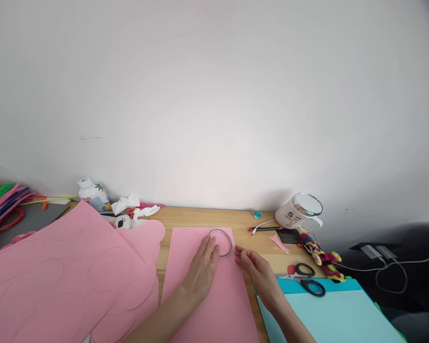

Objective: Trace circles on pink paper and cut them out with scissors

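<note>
A pink sheet of paper (pixel 214 300) lies lengthwise on the wooden table. Near its top right corner rests a thin silver ring (pixel 231 244), with pink showing inside it. A faint curved line is drawn at the sheet's top left. My left hand (pixel 202 271) lies flat on the sheet, its fingertips over the ring's lower left side. My right hand (pixel 257 271) is at the sheet's right edge, just beside the ring. Its fingers are bent and drawn together; anything between them is hidden.
Pink sheets with drawn circles (pixel 64 271) cover the left. Behind them stand a white bottle (pixel 95 194) and crumpled tissues (pixel 125 205). On the right are scissors (pixel 312 287), light-blue sheets (pixel 325 314), a white mug (pixel 293 214), a toy figure (pixel 321 257) and a cable (pixel 361 269).
</note>
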Tool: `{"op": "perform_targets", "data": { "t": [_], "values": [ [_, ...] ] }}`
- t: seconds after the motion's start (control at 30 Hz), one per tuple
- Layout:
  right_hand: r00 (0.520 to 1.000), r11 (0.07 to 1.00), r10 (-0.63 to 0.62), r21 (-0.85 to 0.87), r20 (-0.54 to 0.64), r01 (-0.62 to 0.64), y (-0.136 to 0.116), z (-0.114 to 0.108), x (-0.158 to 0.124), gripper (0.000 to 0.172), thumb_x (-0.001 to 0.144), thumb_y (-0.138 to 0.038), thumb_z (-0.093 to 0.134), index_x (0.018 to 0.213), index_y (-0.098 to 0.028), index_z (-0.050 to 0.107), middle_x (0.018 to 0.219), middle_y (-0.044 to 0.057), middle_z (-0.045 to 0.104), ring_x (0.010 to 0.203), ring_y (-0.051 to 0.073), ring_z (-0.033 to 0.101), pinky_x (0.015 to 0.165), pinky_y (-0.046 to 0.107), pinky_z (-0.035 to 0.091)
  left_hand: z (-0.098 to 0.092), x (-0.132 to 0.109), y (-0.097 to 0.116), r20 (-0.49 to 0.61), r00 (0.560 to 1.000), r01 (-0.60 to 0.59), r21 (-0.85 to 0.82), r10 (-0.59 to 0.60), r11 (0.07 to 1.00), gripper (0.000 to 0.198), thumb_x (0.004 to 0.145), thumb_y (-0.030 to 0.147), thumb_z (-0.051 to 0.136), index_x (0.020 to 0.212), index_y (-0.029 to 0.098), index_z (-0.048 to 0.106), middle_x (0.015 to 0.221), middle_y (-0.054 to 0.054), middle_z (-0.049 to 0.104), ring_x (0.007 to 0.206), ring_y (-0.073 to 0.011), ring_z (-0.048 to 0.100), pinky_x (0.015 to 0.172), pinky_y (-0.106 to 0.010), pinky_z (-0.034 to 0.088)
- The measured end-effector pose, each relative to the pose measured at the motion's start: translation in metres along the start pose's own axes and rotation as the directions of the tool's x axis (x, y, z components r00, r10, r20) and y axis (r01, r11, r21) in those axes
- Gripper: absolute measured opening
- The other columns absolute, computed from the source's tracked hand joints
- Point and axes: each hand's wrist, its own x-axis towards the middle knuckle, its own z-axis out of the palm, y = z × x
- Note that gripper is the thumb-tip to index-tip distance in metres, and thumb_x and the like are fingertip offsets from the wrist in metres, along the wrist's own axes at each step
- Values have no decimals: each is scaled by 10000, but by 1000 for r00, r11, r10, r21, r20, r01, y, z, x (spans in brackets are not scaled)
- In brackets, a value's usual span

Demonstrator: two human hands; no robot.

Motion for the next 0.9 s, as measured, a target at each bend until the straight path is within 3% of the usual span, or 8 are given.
{"op": "perform_targets", "data": {
  "t": [0.07,0.13,0.23,0.37,0.53,0.73,0.9],
  "values": [
    [999,997,-31,-69,5,32,1,-5,9,395,751,-575,509,722,-182,528,932,120,642,923,250,600,807,355,480,-8,10,6,46,998,-51,40,49,998,454,850,47,270,1262,174,410,1450,-74,319,1369,-199,168,1107,-402,268],
    [994,961,-105,-253,28,109,0,-10,22,379,785,-552,448,697,-187,504,763,80,628,772,217,613,714,326,503,-14,20,12,95,992,-96,102,86,990,432,856,48,271,1244,161,424,1441,-98,325,1365,-226,182,1098,-417,269],
    [981,872,-174,-450,83,192,-10,-13,48,312,815,-461,397,655,-199,457,679,48,602,674,188,605,640,293,497,-17,31,15,146,979,-167,201,139,965,406,845,47,318,1220,131,448,1419,-153,333,1352,-290,200,1084,-465,258],
    [968,779,-191,-575,161,250,-29,-3,85,197,826,-285,381,703,-181,494,749,50,611,674,161,612,639,261,474,-9,33,9,144,975,-205,311,167,928,446,812,28,379,1240,135,447,1381,-186,368,1328,-345,240,1051,-509,278],
    [935,562,-161,-750,316,350,-44,20,114,168,809,-150,434,722,-153,577,806,70,613,762,167,580,695,256,410,1,30,3,103,967,-256,398,234,881,441,827,89,418,1266,139,420,1352,-205,406,1298,-336,312,1039,-493,277],
    [879,317,-38,-828,475,462,-56,40,119,175,834,-160,459,817,-153,633,881,85,621,783,170,578,644,237,364,6,31,3,78,967,-247,496,241,832,419,829,127,419,1248,124,418,1300,-216,456,1256,-329,382,1006,-456,318],
    [809,188,20,-797,587,574,-66,49,120,181,823,-158,476,830,-168,656,908,80,641,877,197,561,649,238,351,8,32,1,82,958,-278,520,277,808,485,803,115,423,1284,152,368,1291,-179,469,1244,-313,389,1005,-485,292]
  ]
}}
